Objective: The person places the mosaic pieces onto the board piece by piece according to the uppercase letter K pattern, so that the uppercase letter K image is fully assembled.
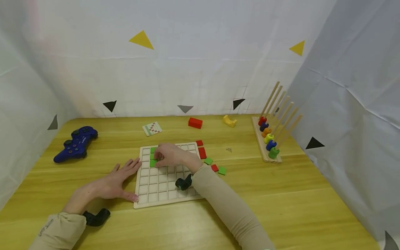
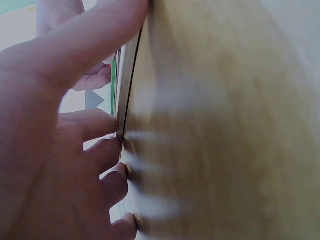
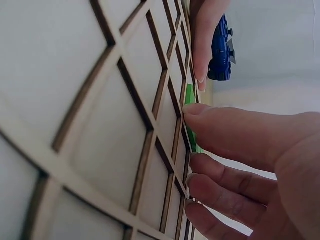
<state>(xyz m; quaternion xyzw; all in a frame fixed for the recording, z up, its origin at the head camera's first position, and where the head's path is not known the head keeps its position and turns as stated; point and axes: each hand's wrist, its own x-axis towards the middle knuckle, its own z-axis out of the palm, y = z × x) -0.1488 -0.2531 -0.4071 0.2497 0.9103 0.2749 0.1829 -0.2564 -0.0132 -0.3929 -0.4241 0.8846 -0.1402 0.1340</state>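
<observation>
A pale wooden grid board (image 1: 173, 201) lies on the table with green square tiles (image 1: 153, 163) in a column near its upper left. My right hand (image 1: 171, 155) reaches over the board, its fingers bent down at these tiles. In the right wrist view, the right thumb (image 3: 220, 125) meets a green tile (image 3: 189, 95), with the other fingers curled beside it; the index finger is largely hidden. My left hand (image 1: 114, 180) rests spread beside the board, thumb and fingertips at its left edge. The left wrist view shows its fingers (image 2: 100, 155) along that edge.
Loose red tiles (image 1: 202, 152) and green tiles (image 1: 222, 170) lie right of the board. Behind it are a patterned card (image 1: 152, 128), a red block (image 1: 195, 123) and a yellow arch block (image 1: 229, 121). A blue game controller (image 1: 76, 144) lies left; a peg stand (image 1: 265, 152) with coloured rings stands right.
</observation>
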